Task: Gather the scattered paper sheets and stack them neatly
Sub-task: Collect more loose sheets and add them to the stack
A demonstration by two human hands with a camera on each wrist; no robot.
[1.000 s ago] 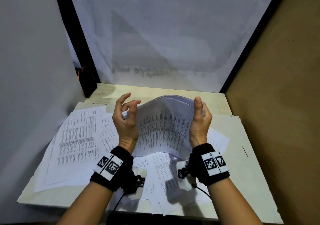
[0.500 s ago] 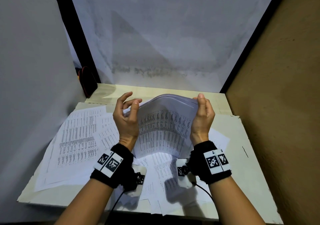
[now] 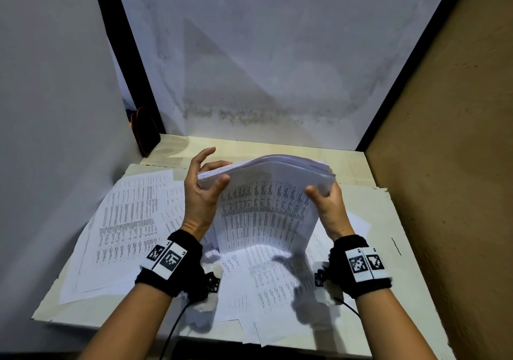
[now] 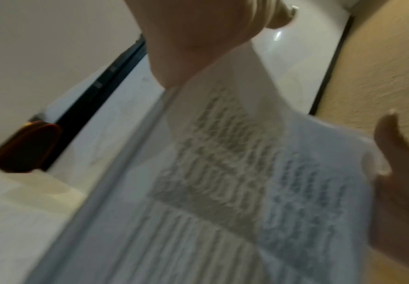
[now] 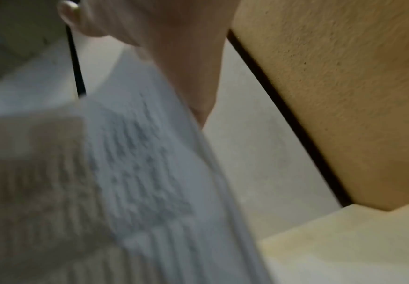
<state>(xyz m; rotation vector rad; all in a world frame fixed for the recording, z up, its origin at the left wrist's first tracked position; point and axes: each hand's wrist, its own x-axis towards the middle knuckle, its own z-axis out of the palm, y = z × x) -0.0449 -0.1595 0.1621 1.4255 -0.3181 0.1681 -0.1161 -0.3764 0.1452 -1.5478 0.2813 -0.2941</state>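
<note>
A thick stack of printed paper sheets [image 3: 266,201] stands on edge over the table, its top bowed toward the back. My left hand [image 3: 211,178] pinches its upper left corner, thumb on the near face, fingers behind, the index finger lifted free. At the upper right corner my right hand [image 3: 322,193] grips it the same way. Loose printed sheets [image 3: 130,215] lie spread on the left of the table, and more loose sheets [image 3: 263,290] lie under my wrists at the front. Both wrist views are blurred: the stack [image 4: 235,173] runs past my left palm, the stack [image 5: 137,153] past my right palm.
The pale table [image 3: 374,221] is boxed in by a white panel on the left, a white back wall and a brown wall [image 3: 444,165] on the right. A dark object with an orange rim [image 3: 144,129] leans in the back left corner. Some sheets overhang the front edge.
My right hand went from pressing flat against the stack's right edge to gripping it with the thumb in front. The left thumb has closed onto the left corner. The stack's top has tipped slightly right.
</note>
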